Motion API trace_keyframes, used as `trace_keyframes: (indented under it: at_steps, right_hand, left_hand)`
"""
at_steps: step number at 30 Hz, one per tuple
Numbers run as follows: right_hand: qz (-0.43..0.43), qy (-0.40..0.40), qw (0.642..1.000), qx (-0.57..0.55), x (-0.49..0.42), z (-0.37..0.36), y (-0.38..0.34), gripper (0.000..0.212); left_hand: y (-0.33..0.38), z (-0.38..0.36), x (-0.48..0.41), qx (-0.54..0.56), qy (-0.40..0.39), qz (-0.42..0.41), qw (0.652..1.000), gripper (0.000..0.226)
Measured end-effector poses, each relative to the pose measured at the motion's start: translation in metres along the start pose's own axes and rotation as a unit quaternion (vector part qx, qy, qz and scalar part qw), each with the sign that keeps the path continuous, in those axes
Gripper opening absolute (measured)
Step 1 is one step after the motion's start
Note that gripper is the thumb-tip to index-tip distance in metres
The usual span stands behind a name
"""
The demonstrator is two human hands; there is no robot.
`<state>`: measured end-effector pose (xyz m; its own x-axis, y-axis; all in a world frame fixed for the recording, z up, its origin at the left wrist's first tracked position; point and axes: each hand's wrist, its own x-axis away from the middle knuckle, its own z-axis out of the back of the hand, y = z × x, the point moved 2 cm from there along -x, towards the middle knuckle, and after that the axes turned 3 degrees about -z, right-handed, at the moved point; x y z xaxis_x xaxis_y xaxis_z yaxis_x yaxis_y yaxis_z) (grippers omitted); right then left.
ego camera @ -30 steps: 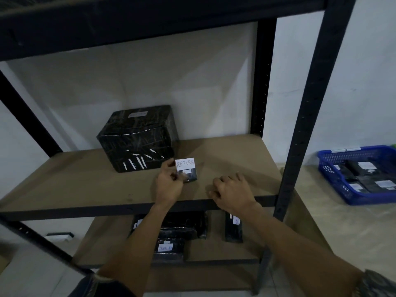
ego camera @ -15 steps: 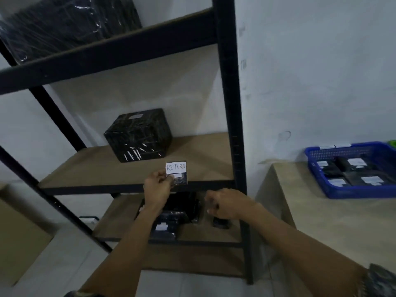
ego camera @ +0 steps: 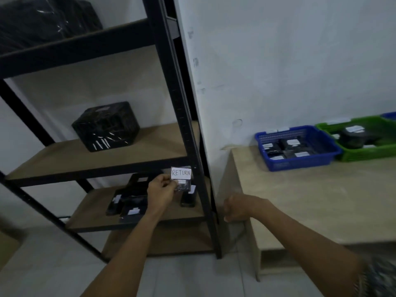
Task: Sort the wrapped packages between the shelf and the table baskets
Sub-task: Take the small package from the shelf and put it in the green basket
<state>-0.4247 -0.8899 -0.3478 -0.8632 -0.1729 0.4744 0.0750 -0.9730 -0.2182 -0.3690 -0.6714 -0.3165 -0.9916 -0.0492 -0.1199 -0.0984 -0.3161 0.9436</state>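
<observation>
My left hand [ego camera: 161, 190] pinches a small black wrapped package [ego camera: 181, 181] with a white label reading RETURN, held in front of the black shelf [ego camera: 183, 116]. My right hand [ego camera: 239, 207] hangs at the left end of the table [ego camera: 300, 202], fingers loosely curled and holding nothing. A blue basket [ego camera: 297, 162] with several black labelled packages stands on the table at the wall. Beside it, at the right edge, a green basket [ego camera: 362, 156] holds a round black package. A large black wrapped box [ego camera: 106, 126] sits on the middle shelf board.
Several flat black packages [ego camera: 128, 202] lie on the lower shelf board. A big black wrapped bundle [ego camera: 42, 20] fills the top shelf. The shelf's front right post [ego camera: 192, 168] stands between my hands. Another blue basket [ego camera: 389, 115] peeks in at the far right.
My view has pulled back and swung right, so the table and green basket show. My left hand carried the RETURN package off the middle shelf board; my right hand left the shelf edge and moved toward the table.
</observation>
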Motion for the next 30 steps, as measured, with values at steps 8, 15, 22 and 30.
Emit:
trace_keyframes:
  at_steps: [8, 15, 22, 30]
  right_hand:
    - [-0.080, -0.015, 0.995, -0.053, 0.110, -0.047, 0.068, 0.042]
    - [-0.132, -0.006, 0.986, -0.101, 0.186, -0.058, 0.164, 0.043]
    - [-0.156, 0.032, 0.978, -0.137, 0.259, -0.055, 0.289, 0.042]
    - [-0.193, 0.025, 0.968, -0.157, 0.318, -0.061, 0.435, 0.043]
  left_hand:
    - [0.013, -0.098, 0.096, 0.066, -0.071, 0.031, 0.995, 0.013]
    - [0.062, -0.190, 0.161, 0.094, -0.121, 0.034, 0.988, 0.011]
    - [0.109, -0.311, 0.211, 0.081, -0.134, 0.058, 0.986, 0.014]
    - [0.148, -0.446, 0.256, 0.105, -0.153, 0.095, 0.978, 0.014]
